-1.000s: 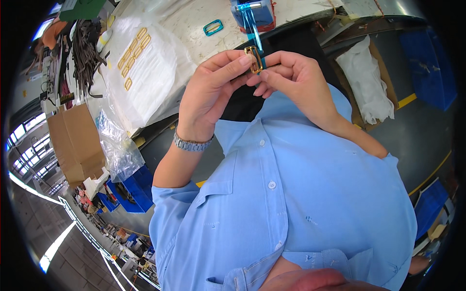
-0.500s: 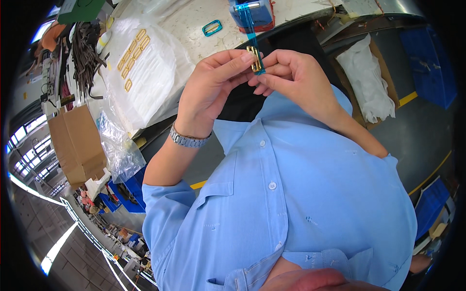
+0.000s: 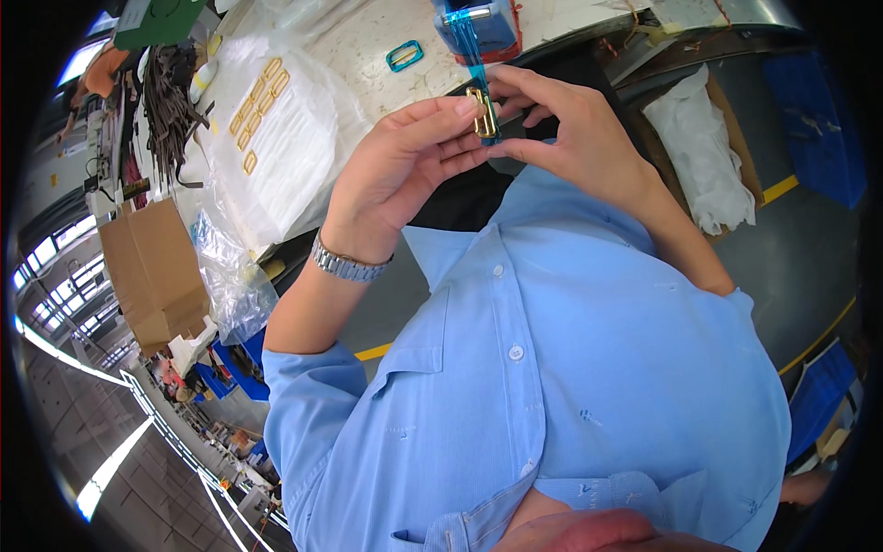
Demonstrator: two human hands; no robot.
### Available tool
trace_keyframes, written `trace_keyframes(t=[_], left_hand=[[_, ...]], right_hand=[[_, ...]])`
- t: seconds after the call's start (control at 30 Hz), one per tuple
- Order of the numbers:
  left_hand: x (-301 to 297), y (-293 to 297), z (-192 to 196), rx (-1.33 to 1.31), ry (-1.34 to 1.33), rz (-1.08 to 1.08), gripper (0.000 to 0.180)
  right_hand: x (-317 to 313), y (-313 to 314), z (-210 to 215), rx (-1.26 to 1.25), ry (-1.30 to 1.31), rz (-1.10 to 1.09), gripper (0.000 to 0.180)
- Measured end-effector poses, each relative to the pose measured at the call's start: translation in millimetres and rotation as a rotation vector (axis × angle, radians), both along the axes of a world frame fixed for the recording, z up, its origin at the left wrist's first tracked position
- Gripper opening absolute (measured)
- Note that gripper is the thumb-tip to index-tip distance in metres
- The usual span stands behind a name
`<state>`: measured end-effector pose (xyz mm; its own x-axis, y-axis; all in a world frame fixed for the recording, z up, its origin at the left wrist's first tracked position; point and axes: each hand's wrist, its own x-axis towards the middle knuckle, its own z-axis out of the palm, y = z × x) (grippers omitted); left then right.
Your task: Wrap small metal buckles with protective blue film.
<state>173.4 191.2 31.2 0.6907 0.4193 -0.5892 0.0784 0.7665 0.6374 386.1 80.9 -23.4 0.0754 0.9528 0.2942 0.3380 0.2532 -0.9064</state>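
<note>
My left hand (image 3: 412, 147) pinches a gold slider buckle (image 3: 480, 115) between thumb and fingers. A strip of shiny blue film tape (image 3: 475, 66) runs from the blue tape dispenser (image 3: 492, 32) down to the buckle and along its right side. My right hand (image 3: 579, 124) is at the buckle's right, thumb near its lower end and index finger reaching toward the tape above. These two digits are well apart; the other fingers are curled and partly hidden. Back left of the dispenser, a buckle covered in blue (image 3: 405, 55) lies on the worktable (image 3: 368, 69).
Several gold buckles (image 3: 250, 120) lie in rows on white plastic sheeting (image 3: 303, 138) at the left. Beyond them hangs a bundle of dark straps (image 3: 170, 110). A cardboard box (image 3: 152, 271) stands at the left, and a carton with a white bag (image 3: 704, 152) at the right.
My right hand has spread, its index finger moving up toward the tape and its thumb staying low. My left hand keeps the buckle nearly in place.
</note>
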Motion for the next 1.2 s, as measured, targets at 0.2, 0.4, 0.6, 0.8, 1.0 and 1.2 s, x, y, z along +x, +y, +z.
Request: trace_keyframes(t=[0.2,0.4,0.6,0.8,1.0,1.2], left_hand=[[3,6,3,-0.031,0.015,-0.011,0.031],[6,16,7,-0.037,0.061,-0.050,0.030],[13,17,14,-0.055,0.122,-0.044,0.029],[10,11,6,0.141,0.064,-0.045,0.027],[12,-32,-9,0.678,-0.012,0.083,0.021],[20,-47,-46,1.565,0.200,0.298,0.027]], right_hand=[[-1,10,-4,-0.036,0.068,0.034,0.065],[-10,11,7,-0.076,0.260,0.029,0.057],[-16,8,10,-0.138,0.366,-0.009,0.052],[-19,10,14,-0.244,0.641,0.031,0.044],[-17,11,17,-0.338,0.790,0.091,0.040],[-22,10,28,-0.346,0.779,0.048,0.037]])
